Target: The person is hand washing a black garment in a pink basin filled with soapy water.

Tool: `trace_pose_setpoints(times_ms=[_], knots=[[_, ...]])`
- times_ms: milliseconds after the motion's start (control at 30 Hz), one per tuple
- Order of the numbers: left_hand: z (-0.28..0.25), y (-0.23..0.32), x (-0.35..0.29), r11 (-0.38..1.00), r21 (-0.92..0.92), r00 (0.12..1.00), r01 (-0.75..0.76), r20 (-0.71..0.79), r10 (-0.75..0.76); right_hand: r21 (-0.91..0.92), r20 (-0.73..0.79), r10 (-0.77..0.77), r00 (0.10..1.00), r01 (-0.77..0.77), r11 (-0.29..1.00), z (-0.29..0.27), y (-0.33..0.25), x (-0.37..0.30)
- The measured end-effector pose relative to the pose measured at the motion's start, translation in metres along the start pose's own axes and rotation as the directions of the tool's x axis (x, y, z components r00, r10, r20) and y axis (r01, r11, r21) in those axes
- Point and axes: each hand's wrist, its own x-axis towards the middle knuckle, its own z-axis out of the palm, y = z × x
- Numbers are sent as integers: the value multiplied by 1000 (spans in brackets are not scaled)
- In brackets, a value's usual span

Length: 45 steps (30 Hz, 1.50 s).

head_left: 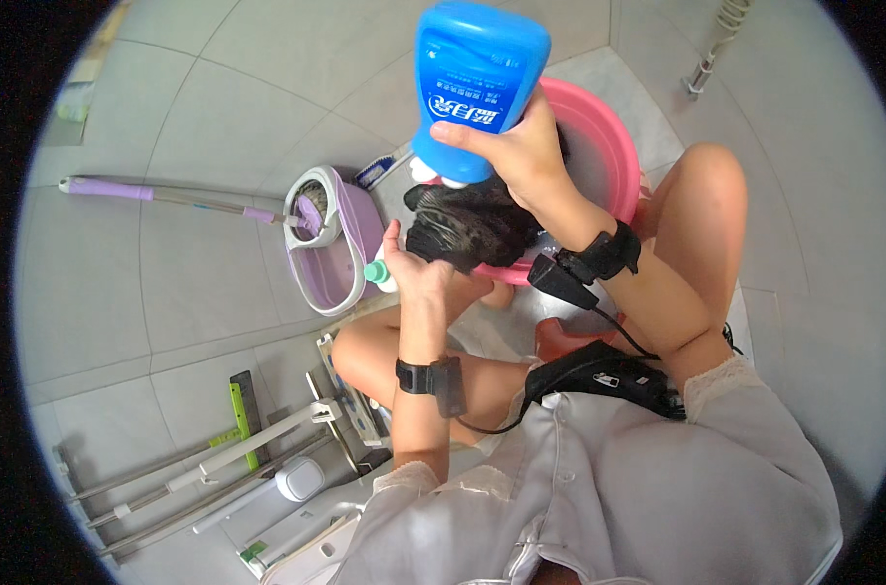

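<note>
My right hand [526,151] is wrapped round a blue detergent bottle [482,63], tipped upside down with its white cap end pointing down. Just below that cap, a crumpled wet black cloth [467,224] rests on my left hand [418,273]. The left palm faces up with the thumb raised; its other fingers are mostly hidden by the cloth. Under the cloth and the right arm stands a pink basin [623,146] with cloudy water in it. More dark fabric shows in the basin behind my right hand.
A mint-capped white bottle [376,272] stands by my left hand. Left of it is a purple-and-white mop bucket [360,219] with a mop handle [160,194] leaning out. A blue brush [374,172] lies near the wall. Several poles and a green-and-black squeegee [244,414] lie lower left.
</note>
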Motion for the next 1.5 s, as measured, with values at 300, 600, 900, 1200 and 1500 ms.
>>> trace_pose_setpoints(times_ms=[300,600,900,1200,1500], knots=[[4,-12,4,971,122,915,205,328,-235,-5,15,26,1000,-25,1000,9,15,4],[-1,-11,15,940,149,843,308,415,-342,269,-65,69,995,-50,962,-6,8,15],[6,-15,29,893,450,964,-2,239,-118,872,-79,736,672,-311,378,-81,-39,79],[24,-13,24,725,633,959,-273,236,155,685,-372,612,698,-239,689,-326,-46,49],[48,-9,-6,749,604,952,-273,282,119,861,-484,794,367,39,507,-457,66,-117]])
